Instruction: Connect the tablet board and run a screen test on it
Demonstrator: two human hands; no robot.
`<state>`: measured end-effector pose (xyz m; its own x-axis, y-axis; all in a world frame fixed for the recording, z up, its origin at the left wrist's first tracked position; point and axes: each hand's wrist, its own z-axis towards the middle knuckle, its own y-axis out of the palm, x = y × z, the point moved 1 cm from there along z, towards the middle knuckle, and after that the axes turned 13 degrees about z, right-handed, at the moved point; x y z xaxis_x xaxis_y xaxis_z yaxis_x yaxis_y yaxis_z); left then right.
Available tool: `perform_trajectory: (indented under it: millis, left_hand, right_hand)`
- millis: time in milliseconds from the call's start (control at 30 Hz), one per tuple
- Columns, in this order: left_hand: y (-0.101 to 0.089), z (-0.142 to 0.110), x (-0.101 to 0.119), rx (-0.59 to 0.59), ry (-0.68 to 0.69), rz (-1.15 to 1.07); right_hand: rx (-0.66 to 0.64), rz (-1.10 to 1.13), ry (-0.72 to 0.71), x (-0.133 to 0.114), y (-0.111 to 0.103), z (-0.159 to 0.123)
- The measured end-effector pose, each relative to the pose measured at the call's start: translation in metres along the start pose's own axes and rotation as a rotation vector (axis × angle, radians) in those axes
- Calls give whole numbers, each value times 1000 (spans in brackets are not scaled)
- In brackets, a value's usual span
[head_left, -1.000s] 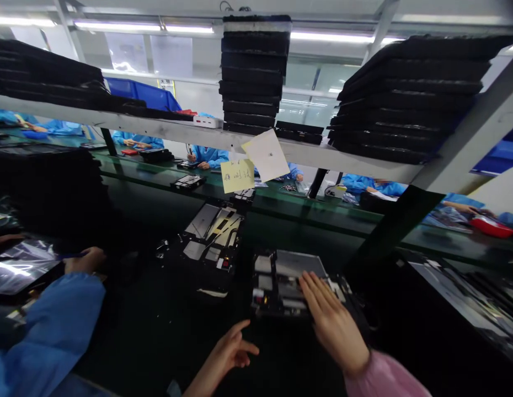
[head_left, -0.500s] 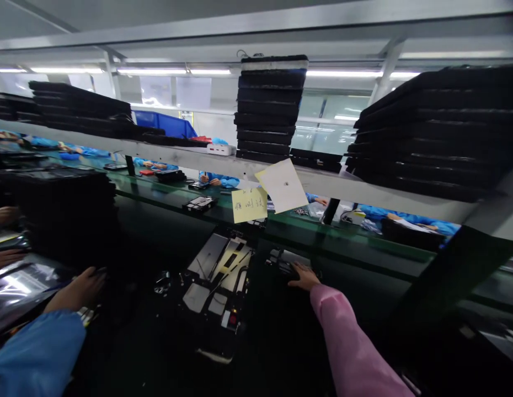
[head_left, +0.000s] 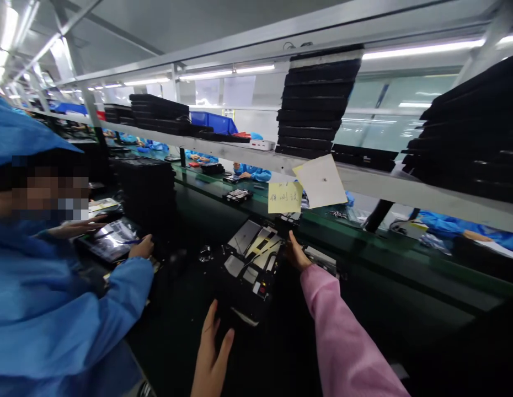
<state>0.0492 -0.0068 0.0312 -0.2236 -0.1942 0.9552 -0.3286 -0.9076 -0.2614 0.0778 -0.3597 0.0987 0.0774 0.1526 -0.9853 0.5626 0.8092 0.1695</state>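
Note:
An opened tablet-like device [head_left: 250,259] with bare grey and black inner parts lies on the dark bench before me. My left hand [head_left: 210,353] rests flat, fingers stretched out, at its near edge. My right hand [head_left: 297,255], arm in a pink sleeve, reaches forward to the device's far right edge; its thumb points up and its fingers are hidden behind the palm. A second opened unit [head_left: 322,259] lies just right of that hand, beside the green conveyor belt [head_left: 364,248].
A co-worker in a blue smock [head_left: 53,309] sits close on the left, hands on a shiny panel [head_left: 110,240]. Tall stacks of black trays [head_left: 316,99] stand on the shelf above, with a yellow note [head_left: 284,197] hanging. Another tray stack [head_left: 147,193] stands left.
My view has swung left, bringing the co-worker into sight. My right hand moved from the right-hand unit to the middle device's far edge. My left hand came back into view at its near edge.

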Motion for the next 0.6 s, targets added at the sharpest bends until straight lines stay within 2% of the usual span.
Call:
perform_trajectory:
  millis: [133, 267, 400, 600]
  left_hand:
    - [10, 7, 18, -74, -76, 54]
    - [6, 12, 37, -101, -161, 56]
    - [-3, 16, 49, -74, -209, -5]
    - [-11, 22, 61, 41, -249, -37]
  right_hand:
    - [-37, 108, 53, -6, 12, -13]
    - [-36, 161, 55, -17, 14, -24]
    - [-47, 202, 59, -23, 20, -31]
    - [-33, 240, 58, -29, 30, -49]
